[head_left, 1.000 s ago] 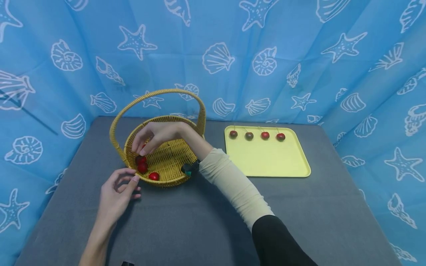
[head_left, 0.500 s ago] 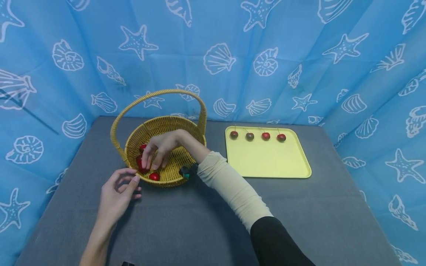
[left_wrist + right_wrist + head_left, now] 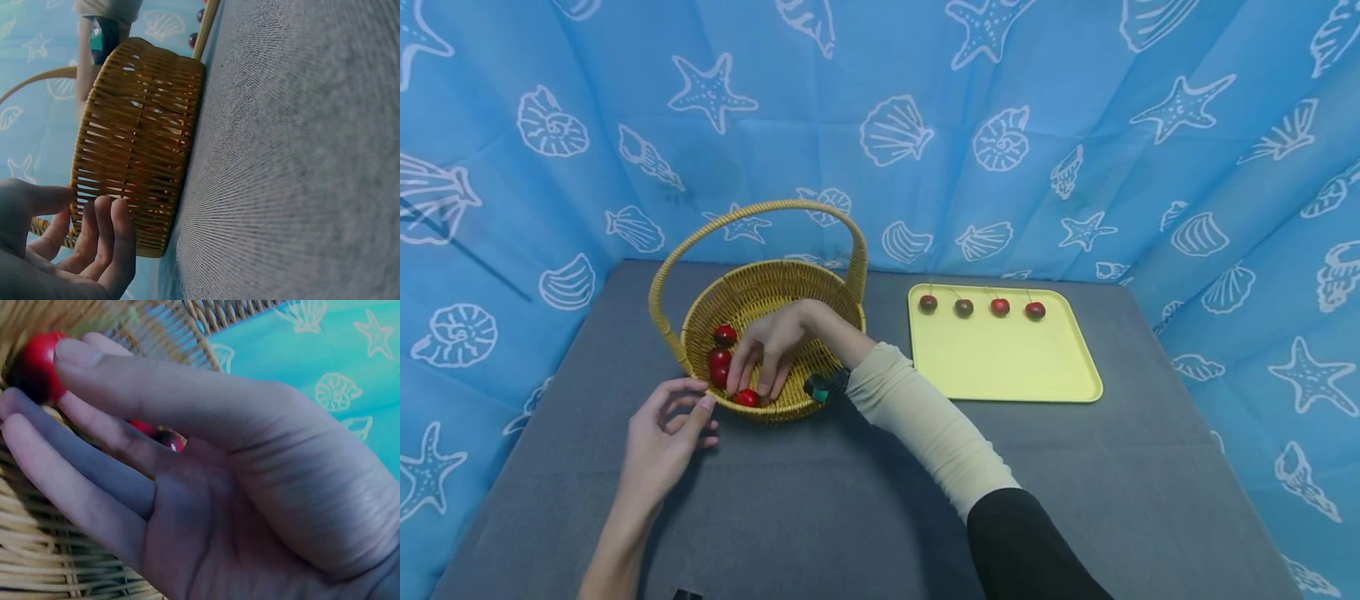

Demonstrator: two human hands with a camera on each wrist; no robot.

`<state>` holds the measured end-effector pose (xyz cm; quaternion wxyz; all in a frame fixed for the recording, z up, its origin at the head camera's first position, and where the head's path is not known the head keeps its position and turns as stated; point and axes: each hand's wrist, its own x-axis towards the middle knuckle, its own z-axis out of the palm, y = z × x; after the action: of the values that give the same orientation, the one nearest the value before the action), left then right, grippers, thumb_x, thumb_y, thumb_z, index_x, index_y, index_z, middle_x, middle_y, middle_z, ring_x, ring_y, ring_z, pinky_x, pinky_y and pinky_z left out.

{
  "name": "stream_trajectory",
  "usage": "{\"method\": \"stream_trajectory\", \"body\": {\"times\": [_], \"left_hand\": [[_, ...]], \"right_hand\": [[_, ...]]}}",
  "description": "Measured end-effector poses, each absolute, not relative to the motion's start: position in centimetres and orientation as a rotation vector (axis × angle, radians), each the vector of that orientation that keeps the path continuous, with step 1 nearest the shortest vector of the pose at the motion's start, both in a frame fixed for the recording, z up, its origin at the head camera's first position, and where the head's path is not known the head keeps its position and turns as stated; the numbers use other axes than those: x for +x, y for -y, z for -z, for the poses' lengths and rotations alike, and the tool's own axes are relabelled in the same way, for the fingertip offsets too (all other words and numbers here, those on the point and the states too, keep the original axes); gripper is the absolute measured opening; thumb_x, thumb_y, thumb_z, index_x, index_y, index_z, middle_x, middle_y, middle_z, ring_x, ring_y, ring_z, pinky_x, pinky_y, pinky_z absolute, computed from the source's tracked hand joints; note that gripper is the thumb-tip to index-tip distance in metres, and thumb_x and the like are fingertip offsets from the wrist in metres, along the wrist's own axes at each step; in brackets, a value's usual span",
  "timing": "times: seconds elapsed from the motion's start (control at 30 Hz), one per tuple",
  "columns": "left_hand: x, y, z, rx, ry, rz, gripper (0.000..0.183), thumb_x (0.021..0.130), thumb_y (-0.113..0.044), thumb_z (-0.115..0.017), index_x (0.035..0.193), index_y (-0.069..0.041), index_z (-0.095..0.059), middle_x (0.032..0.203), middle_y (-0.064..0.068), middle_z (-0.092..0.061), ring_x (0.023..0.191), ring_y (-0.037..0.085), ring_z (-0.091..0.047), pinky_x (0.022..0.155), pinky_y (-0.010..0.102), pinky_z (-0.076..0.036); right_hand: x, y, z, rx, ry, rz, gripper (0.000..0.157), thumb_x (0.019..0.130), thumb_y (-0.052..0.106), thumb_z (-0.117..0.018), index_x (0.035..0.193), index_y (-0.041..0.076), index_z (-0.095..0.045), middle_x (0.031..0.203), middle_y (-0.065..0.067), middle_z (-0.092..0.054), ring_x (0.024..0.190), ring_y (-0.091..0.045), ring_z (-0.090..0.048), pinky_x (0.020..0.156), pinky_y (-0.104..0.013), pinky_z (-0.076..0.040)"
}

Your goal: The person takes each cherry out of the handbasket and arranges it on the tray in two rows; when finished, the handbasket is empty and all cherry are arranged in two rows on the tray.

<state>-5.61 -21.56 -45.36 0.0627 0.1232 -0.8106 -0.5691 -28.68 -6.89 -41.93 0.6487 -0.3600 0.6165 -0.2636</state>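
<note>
A yellow wicker basket with a tall handle stands at the left of the table. At its near left rim my left hand pinches the edge, its fingers against the outer wall in the left wrist view. My right hand reaches down inside, thumb and fingers spread on either side of a red cherry by the near rim. In the right wrist view my thumb tip overlaps this cherry. More dark red cherries, among them one cherry farther back, lie along the basket's left side.
A pale yellow tray lies to the right, with several stemmed cherries in a row along its far edge. Grey cloth covers the table. A blue shell-print curtain hangs behind and at the sides.
My right hand has come down and toward the near side of the basket, from above the left-side cherries to the one at the near rim. My left hand stays at the rim.
</note>
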Motion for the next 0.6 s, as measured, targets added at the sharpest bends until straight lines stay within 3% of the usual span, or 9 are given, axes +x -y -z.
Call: {"method": "stream_trajectory", "body": {"times": [0.37, 0.6], "left_hand": [[-5.6, 21.5, 45.4, 0.39, 2.455, 1.715, 0.036, 0.111, -0.028, -0.064, 0.139, -0.007, -0.057, 0.123, 0.022, -0.068, 0.088, 0.015, -0.077, 0.071, 0.028, -0.071], [-5.7, 21.6, 45.4, 0.396, 2.439, 1.735, 0.036, 0.111, -0.029, -0.065, 0.138, -0.007, -0.057, 0.121, 0.022, -0.069, 0.087, 0.016, -0.078, 0.07, 0.029, -0.071]], "right_hand": [[-27.9, 7.0, 41.2, -0.845, -1.349, 0.658, 0.045, 0.101, -0.011, -0.067, 0.145, -0.005, -0.062, 0.136, -0.016, -0.063, 0.101, -0.022, -0.074, 0.098, -0.033, -0.068], [-28.2, 7.0, 40.3, -0.92, -1.36, 0.731, 0.041, 0.1, -0.007, -0.071, 0.14, -0.004, -0.065, 0.133, -0.015, -0.069, 0.097, -0.021, -0.077, 0.1, -0.039, -0.068]]}}
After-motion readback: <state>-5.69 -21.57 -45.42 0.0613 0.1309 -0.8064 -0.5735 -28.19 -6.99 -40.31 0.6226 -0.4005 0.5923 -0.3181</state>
